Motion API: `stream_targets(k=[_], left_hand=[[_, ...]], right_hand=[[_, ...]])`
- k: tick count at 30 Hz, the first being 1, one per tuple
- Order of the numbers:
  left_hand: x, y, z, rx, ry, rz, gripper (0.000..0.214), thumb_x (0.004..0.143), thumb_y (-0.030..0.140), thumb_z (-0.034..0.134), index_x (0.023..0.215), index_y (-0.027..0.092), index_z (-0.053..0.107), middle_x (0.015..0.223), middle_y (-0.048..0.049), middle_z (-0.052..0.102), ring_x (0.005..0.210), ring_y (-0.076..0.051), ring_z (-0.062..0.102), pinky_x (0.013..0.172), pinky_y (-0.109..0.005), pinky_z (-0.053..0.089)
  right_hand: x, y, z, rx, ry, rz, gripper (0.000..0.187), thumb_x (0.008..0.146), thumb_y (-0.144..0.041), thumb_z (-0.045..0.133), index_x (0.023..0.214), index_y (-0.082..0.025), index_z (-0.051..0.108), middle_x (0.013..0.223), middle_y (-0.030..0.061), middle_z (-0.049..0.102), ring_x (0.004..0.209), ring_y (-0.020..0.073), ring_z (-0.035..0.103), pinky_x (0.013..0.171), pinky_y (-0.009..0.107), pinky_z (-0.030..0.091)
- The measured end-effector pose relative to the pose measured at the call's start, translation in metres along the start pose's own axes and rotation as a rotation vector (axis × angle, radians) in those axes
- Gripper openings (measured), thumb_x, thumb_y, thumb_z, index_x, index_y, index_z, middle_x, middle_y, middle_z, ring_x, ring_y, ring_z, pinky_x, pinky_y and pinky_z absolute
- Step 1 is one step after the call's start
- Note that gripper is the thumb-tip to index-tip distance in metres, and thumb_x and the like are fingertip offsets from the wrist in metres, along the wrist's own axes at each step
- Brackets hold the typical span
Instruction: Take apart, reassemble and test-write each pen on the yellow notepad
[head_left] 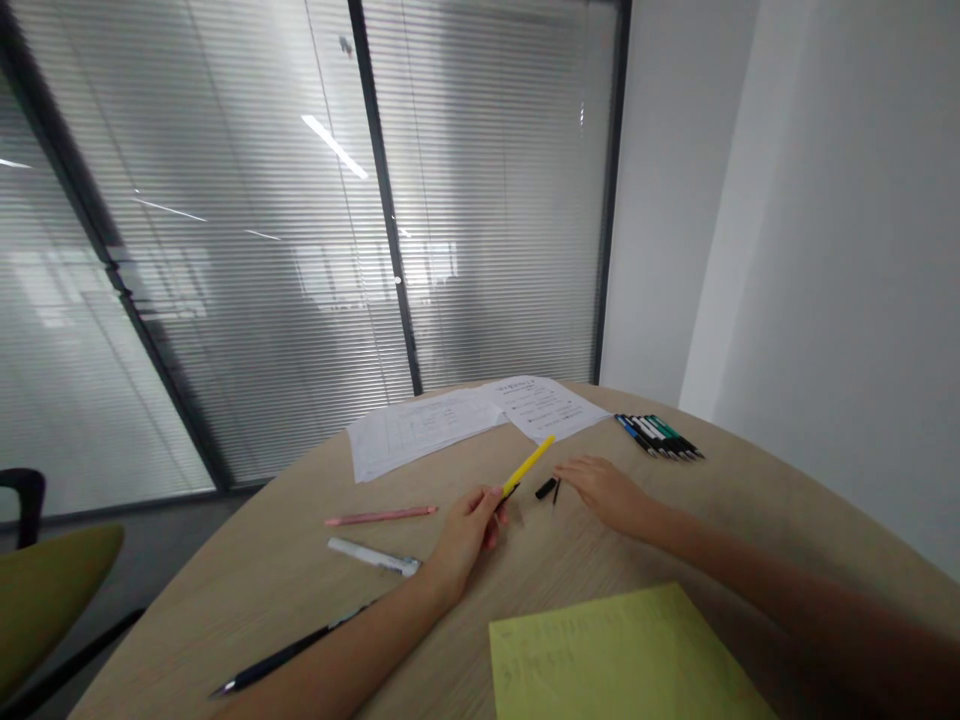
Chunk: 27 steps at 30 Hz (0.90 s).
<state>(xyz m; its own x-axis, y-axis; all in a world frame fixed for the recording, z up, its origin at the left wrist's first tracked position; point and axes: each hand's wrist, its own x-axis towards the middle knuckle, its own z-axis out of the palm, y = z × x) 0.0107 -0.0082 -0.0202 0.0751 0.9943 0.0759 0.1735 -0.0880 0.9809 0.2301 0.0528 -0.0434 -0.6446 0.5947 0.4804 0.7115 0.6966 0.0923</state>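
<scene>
Fingers (498,503) of the left hand (466,525) grasp a yellow pen (531,463) over the table (435,640), its long axis slanting, far end pointing away and rightward. The right hand (606,492) reaches just beside a short black piece (546,488) and a thin black piece (556,493); whether it pinches anything, I cannot tell. Beyond lie printed sheets (427,425).

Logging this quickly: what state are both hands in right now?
Left hand: closed, holding the yellow pen.
Right hand: beside the thin black piece; cannot tell whether gripping it.
</scene>
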Motion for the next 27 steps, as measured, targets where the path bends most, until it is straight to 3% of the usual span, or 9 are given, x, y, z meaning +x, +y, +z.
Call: stream_targets(k=[6,13,18,21,27], left_hand=[[-0.001,0.001,0.001,0.016,0.002,-0.012,0.04,0.07,0.054,0.042,0.058,0.016,0.048,0.041,0.0064,0.036,0.038,-0.007,0.032,0.041,-0.021,0.021],[-0.001,-0.001,0.0,0.038,-0.002,-0.023,0.04,0.069,0.054,0.041,0.059,0.016,0.047,0.043,0.0063,0.037,0.04,-0.008,0.033,0.042,-0.021,0.023],[0.0,-0.002,0.0,0.033,-0.005,-0.019,0.041,0.069,0.055,0.041,0.059,0.016,0.047,0.043,0.0061,0.037,0.04,-0.008,0.034,0.042,-0.021,0.023],[-0.001,0.0,0.0,0.031,-0.004,-0.016,0.041,0.069,0.056,0.041,0.058,0.016,0.047,0.044,0.0061,0.037,0.041,-0.008,0.034,0.042,-0.021,0.023],[-0.004,0.005,0.001,0.041,-0.062,-0.02,0.04,0.067,0.055,0.043,0.057,0.016,0.046,0.043,0.0065,0.037,0.04,-0.007,0.03,0.042,-0.021,0.021]], right_hand=[[0.017,0.015,0.01,-0.322,-0.086,-0.127,0.022,0.078,-0.005,0.042,0.081,-0.014,0.062,0.082,0.0088,0.064,0.079,0.0189,0.056,0.07,0.033,0.042],[0.026,0.018,0.009,-0.374,-0.115,-0.269,0.021,0.078,-0.006,0.045,0.066,-0.015,0.06,0.068,0.0075,0.062,0.072,0.0188,0.054,0.063,0.031,0.038],[0.016,0.013,-0.01,-0.373,-0.091,-0.341,0.019,0.078,-0.007,0.044,0.067,-0.016,0.057,0.066,0.0046,0.061,0.068,0.0162,0.053,0.061,0.029,0.035],[0.001,0.009,-0.03,-0.347,0.034,-0.264,0.014,0.076,-0.011,0.045,0.068,-0.016,0.056,0.064,0.0041,0.059,0.065,0.0166,0.052,0.062,0.029,0.035],[-0.03,0.012,-0.058,-0.175,0.33,0.124,0.017,0.076,-0.016,0.041,0.072,-0.018,0.057,0.067,0.0048,0.061,0.066,0.0163,0.055,0.061,0.027,0.04]])
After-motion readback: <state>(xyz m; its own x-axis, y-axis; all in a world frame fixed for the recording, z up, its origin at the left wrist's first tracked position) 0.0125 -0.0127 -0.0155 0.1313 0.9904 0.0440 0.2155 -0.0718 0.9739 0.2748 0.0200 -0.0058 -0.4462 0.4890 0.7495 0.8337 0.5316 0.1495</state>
